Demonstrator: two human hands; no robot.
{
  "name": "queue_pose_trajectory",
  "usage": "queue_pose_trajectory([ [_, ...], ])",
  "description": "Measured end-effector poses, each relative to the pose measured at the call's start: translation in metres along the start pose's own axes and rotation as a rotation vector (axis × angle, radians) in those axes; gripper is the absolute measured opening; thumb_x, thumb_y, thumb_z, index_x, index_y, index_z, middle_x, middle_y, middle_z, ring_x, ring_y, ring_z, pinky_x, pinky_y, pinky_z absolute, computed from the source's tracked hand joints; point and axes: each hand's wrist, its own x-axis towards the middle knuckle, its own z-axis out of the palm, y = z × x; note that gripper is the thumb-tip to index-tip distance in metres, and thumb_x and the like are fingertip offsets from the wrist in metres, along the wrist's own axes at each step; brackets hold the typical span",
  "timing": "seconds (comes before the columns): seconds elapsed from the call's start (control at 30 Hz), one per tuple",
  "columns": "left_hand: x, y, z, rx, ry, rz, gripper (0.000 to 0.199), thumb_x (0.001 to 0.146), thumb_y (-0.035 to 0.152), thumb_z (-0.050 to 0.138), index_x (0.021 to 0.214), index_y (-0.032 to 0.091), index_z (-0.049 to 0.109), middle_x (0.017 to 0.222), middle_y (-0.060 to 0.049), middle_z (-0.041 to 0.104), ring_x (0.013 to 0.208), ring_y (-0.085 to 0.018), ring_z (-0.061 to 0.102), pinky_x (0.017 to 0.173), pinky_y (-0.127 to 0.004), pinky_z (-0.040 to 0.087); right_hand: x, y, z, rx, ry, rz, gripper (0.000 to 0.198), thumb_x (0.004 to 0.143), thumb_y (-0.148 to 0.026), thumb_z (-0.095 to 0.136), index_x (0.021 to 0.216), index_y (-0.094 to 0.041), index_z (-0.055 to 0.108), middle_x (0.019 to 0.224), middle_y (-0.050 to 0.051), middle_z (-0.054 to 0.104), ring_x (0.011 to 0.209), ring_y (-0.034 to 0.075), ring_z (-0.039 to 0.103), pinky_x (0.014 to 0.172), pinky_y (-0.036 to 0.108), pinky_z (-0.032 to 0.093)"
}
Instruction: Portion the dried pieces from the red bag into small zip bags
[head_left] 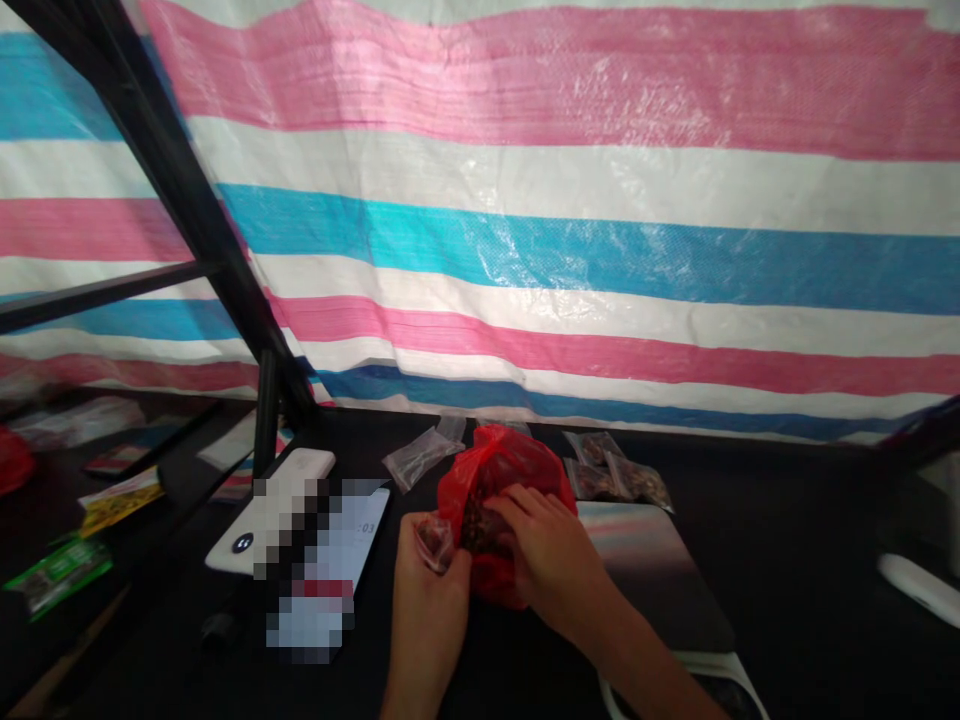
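My left hand is in front of the red bag, its thumb and fingers pinching a small clear bag that sticks up out of my grip. My left thumb lies right by the edge of the red bag. My right hand comes in from the other side, its fingers bent over into the red bag's open mouth, where a heap of small dark bits shows. I cannot tell whether those fingers are pinching any of the bits, since their tips are partly hidden.

The red bag stands open on the black bench, right ahead of me and between my hands. Just to the left of it, farther back, lie some flat clear bags; to the right, a few filled bags lie bunched close together. A shiny metal plate sits beside my right forearm.

Off to my left, a white case lies slanted next to a phone, both partly blurred out. Beyond the black frame are a yellow packet and a green packet. A striped sheet hangs behind the bench.
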Motion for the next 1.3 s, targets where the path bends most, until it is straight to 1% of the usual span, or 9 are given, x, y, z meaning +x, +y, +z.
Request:
queue_pose_trajectory([
  [0.17,0.008,0.006,-0.003,-0.074,-0.134,-0.054,0.022,0.071,0.027,0.065,0.088,0.022,0.051,0.077,0.003,0.061,0.071,-0.017,0.062,0.068,-0.030,0.052,0.001,-0.006,0.002,0.128,0.047,0.105,0.040,0.084,-0.010,0.059,0.119,-0.022,0.071,0.121,0.008,0.072,0.110,0.028,0.064,0.097,0.040,0.043],
  [0.3,0.021,0.013,-0.004,-0.094,-0.205,0.013,0.027,0.073,0.033,0.069,0.091,0.022,0.052,0.082,0.001,0.065,0.074,-0.019,0.065,0.071,-0.032,0.053,0.002,-0.001,0.001,0.331,0.132,0.158,0.037,0.083,-0.008,0.061,0.116,-0.021,0.071,0.117,0.008,0.074,0.107,0.027,0.066,0.096,0.041,0.046],
  [0.5,0.039,0.008,-0.003,0.184,-0.052,0.419,0.009,0.083,0.030,0.064,0.086,0.023,0.059,0.091,-0.003,0.061,0.088,-0.022,0.061,0.083,-0.038,0.050,0.007,0.009,-0.008,0.718,0.239,0.091,0.034,0.083,-0.007,0.058,0.112,-0.022,0.069,0.102,0.002,0.074,0.089,0.019,0.066,0.085,0.033,0.052],
  [0.57,0.039,0.005,-0.003,0.272,-0.096,0.492,0.006,0.087,0.028,0.059,0.084,0.023,0.060,0.093,-0.003,0.060,0.088,-0.023,0.059,0.083,-0.038,0.049,0.006,0.007,-0.013,0.743,0.267,0.044,0.034,0.083,-0.007,0.059,0.112,-0.022,0.068,0.101,0.002,0.073,0.088,0.018,0.065,0.086,0.033,0.052],
  [0.7,0.030,0.002,-0.002,0.311,-0.242,0.426,0.008,0.091,0.029,0.058,0.087,0.023,0.061,0.093,-0.003,0.060,0.085,-0.022,0.060,0.076,-0.034,0.051,-0.001,-0.004,-0.016,0.612,0.314,-0.125,0.035,0.090,-0.008,0.056,0.119,-0.025,0.066,0.116,0.004,0.069,0.102,0.018,0.065,0.094,0.033,0.052],
  [0.87,0.019,0.002,-0.004,0.357,-0.265,0.395,0.008,0.086,0.022,0.061,0.094,0.025,0.062,0.104,-0.003,0.062,0.094,-0.022,0.064,0.080,-0.033,0.051,-0.009,-0.009,-0.011,0.128,0.392,-0.380,0.043,0.095,-0.005,0.047,0.130,-0.024,0.063,0.126,0.009,0.068,0.110,0.022,0.066,0.092,0.037,0.054],
  [1.07,0.013,0.005,-0.005,0.391,-0.262,0.358,0.006,0.090,0.022,0.055,0.091,0.025,0.061,0.100,-0.001,0.062,0.084,-0.019,0.064,0.073,-0.030,0.049,-0.010,-0.009,-0.019,-0.087,0.510,-0.627,0.035,0.105,-0.015,0.041,0.135,-0.021,0.060,0.121,0.008,0.074,0.109,0.020,0.067,0.090,0.034,0.055],
  [1.17,0.012,0.006,-0.003,0.375,-0.235,0.348,0.004,0.089,0.024,0.057,0.090,0.024,0.061,0.099,-0.001,0.062,0.082,-0.018,0.064,0.072,-0.029,0.049,-0.011,-0.008,-0.022,-0.081,0.563,-0.597,0.036,0.105,-0.015,0.041,0.136,-0.022,0.059,0.121,0.007,0.073,0.109,0.019,0.066,0.091,0.033,0.054],
  [1.3,0.016,0.006,-0.004,0.366,-0.126,0.299,0.015,0.091,0.036,0.059,0.082,0.024,0.057,0.088,0.000,0.060,0.074,-0.019,0.060,0.068,-0.031,0.047,-0.011,0.001,-0.026,-0.052,0.576,-0.416,0.037,0.098,-0.008,0.047,0.127,-0.023,0.065,0.119,0.009,0.071,0.104,0.021,0.066,0.089,0.035,0.052],
])
